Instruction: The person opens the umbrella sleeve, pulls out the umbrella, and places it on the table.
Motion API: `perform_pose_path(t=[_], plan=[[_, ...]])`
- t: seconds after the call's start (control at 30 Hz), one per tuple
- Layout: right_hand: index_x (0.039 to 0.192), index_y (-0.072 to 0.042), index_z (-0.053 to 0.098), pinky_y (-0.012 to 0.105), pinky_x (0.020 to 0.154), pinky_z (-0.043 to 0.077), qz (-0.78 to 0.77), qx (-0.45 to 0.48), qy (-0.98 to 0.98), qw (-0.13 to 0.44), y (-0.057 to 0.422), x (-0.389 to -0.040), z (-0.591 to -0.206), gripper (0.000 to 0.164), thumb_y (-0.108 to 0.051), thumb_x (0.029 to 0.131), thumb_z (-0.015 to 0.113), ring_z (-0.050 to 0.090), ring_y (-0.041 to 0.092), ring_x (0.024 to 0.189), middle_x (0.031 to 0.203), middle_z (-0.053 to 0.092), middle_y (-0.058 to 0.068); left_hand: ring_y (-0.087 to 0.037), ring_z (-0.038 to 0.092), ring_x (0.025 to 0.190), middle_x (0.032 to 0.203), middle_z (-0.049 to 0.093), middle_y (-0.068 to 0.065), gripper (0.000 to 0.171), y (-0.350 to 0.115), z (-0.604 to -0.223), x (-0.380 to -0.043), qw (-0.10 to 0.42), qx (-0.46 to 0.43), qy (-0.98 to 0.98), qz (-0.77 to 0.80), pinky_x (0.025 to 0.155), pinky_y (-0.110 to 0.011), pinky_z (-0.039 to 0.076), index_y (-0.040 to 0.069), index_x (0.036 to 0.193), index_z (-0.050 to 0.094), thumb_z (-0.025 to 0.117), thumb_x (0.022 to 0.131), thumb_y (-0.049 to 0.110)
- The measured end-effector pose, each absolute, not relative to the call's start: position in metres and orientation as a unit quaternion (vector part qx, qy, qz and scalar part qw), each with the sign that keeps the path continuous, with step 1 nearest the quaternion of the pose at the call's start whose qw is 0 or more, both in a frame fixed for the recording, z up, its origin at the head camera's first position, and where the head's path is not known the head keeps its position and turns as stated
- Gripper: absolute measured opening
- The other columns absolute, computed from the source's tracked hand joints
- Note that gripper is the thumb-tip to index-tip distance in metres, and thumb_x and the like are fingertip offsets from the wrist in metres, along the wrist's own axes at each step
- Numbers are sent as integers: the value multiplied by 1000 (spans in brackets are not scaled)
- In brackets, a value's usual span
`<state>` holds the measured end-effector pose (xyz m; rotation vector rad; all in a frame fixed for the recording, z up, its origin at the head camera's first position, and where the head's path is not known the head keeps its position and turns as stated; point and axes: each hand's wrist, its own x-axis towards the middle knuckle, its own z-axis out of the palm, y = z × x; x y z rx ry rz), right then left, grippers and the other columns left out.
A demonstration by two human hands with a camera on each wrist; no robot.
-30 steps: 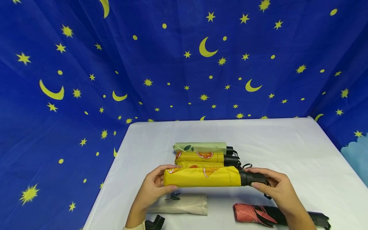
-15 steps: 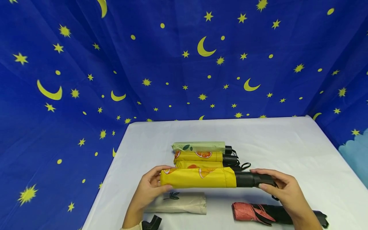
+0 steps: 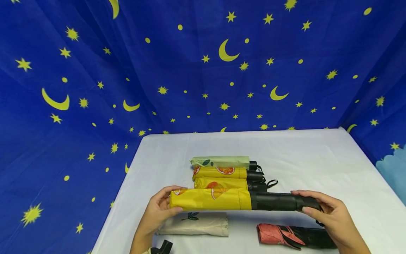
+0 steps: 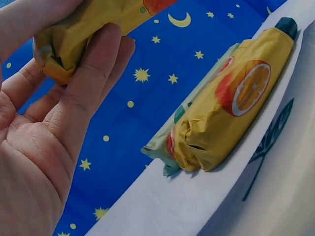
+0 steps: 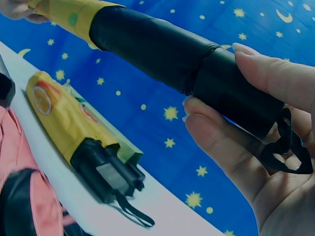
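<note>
In the head view, a folded umbrella is held level above the table, its black body (image 3: 274,201) partly inside a yellow cover (image 3: 203,200) printed with orange slices. My left hand (image 3: 155,210) pinches the closed left end of the cover between thumb and fingers. At the other end, my right hand (image 3: 330,215) holds the black handle (image 5: 236,88), thumb on one side and fingertips on the other. A black wrist strap (image 5: 288,147) hangs from the handle, next to the right palm. The cover's open edge lies near the middle of the umbrella.
Behind the held umbrella lie two yellow umbrellas (image 3: 220,173) (image 4: 236,103) and a pale green umbrella (image 3: 222,162), side by side. A beige leaf-printed piece (image 3: 203,225) lies nearer on the white table (image 3: 317,158). A red and black umbrella (image 3: 279,234) lies front right.
My hands have moved apart, the right one going right and the left one slightly left. Much more of the black umbrella now shows beyond the yellow cover's edge.
</note>
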<state>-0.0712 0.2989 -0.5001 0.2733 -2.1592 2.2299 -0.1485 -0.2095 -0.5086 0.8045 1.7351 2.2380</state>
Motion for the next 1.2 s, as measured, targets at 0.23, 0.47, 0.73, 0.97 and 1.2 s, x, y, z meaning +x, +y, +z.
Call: perform_pose_path(t=[0.23, 0.47, 0.73, 0.97, 1.2], plan=[[140, 16, 48, 41, 87, 59, 720, 89, -688, 2, 316, -64, -504, 42, 17, 99, 52, 63, 20, 122, 136, 65, 11, -28, 63, 119, 139, 56, -21, 55, -219, -511, -147, 105, 264, 590, 755, 92, -38, 58, -15, 140, 44, 65, 90, -19], [138, 18, 48, 40, 87, 59, 709, 95, -698, 13, 327, -57, -511, 40, 19, 98, 50, 63, 17, 121, 135, 65, 7, -26, 65, 116, 139, 57, -20, 50, -228, -514, -146, 120, 287, 579, 754, 89, -35, 59, -19, 138, 44, 60, 91, -22], [139, 20, 45, 42, 90, 56, 713, 96, -694, 25, 336, -47, -514, 42, 22, 97, 49, 63, 15, 122, 135, 65, 5, -27, 64, 117, 142, 54, -23, 50, -233, -518, -147, 117, 307, 570, 753, 88, -34, 59, -20, 138, 43, 57, 91, -24], [139, 19, 45, 31, 91, 57, 652, 78, -750, 82, 356, -37, -521, 44, 21, 96, 54, 61, 7, 120, 133, 64, 1, -20, 65, 109, 139, 59, -16, 49, -256, -521, -151, 97, 244, 625, 735, 76, -30, 61, -15, 139, 47, 61, 91, -20], [140, 15, 47, 30, 85, 59, 628, 42, -772, 88, 383, -37, -536, 43, 17, 97, 55, 60, 0, 116, 131, 64, -7, -21, 64, 116, 139, 59, -11, 51, -276, -528, -161, 97, 168, 672, 715, 87, -33, 60, -11, 141, 48, 65, 93, -13]])
